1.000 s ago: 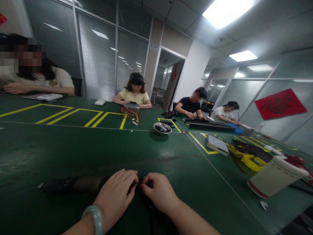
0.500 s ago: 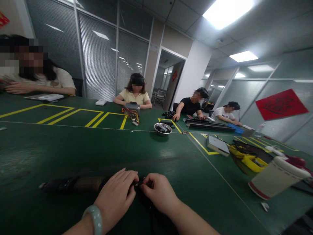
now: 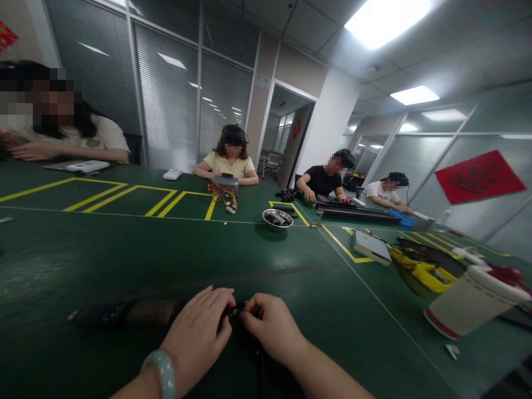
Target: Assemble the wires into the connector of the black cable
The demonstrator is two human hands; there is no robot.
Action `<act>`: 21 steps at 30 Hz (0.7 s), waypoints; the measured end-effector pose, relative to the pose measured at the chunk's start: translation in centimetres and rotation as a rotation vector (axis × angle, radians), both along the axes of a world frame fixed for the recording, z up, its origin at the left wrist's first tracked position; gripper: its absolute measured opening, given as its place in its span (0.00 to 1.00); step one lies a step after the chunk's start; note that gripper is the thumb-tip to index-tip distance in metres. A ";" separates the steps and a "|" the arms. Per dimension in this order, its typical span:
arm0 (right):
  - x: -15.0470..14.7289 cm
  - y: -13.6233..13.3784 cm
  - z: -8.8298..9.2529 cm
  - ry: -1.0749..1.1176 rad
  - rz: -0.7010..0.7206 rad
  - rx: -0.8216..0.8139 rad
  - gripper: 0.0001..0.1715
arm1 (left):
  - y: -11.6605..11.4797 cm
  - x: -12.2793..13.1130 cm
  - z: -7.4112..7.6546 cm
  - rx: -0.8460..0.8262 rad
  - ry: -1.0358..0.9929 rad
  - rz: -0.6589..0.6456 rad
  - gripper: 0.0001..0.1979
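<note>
A long dark cylindrical part (image 3: 147, 313) with a brownish middle and a pale tip at its left end lies on the green table. My left hand (image 3: 197, 327), with a pale green bangle on the wrist, is closed over its right end. Right beside it, my right hand (image 3: 270, 327) is closed in a pinch at that end, thumb and forefinger together. Small brassy and dark bits show between the two hands, but what the right fingers pinch is hidden. A dark cord or strip (image 3: 260, 366) runs down below the right hand.
Ahead stands a metal bowl (image 3: 277, 220) of dark pieces. To the right are a grey box (image 3: 371, 247), a yellow tray (image 3: 434, 276) and a tilted-looking white container (image 3: 471, 305). Several co-workers sit across the table; one has a grey box with coloured wires (image 3: 224, 197).
My right fingers have shifted very slightly at the part's end; the left hand stays in place. Across the table, the hand of the co-worker in black has moved a little to the right.
</note>
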State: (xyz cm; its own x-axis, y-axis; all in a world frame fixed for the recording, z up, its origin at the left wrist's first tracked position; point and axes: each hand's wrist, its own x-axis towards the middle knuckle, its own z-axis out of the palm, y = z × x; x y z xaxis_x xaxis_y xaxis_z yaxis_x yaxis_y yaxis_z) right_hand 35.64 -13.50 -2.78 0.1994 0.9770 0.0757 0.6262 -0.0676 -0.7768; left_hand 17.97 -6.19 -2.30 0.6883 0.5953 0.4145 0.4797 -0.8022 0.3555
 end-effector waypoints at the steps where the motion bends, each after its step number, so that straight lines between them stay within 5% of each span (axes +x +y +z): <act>1: 0.0 0.0 0.0 0.001 0.000 0.005 0.03 | 0.0 0.0 0.0 -0.006 0.008 -0.001 0.09; 21: -0.1 0.0 0.4 -0.039 0.050 -0.011 0.03 | 0.4 -0.1 0.4 -0.045 0.068 -0.033 0.08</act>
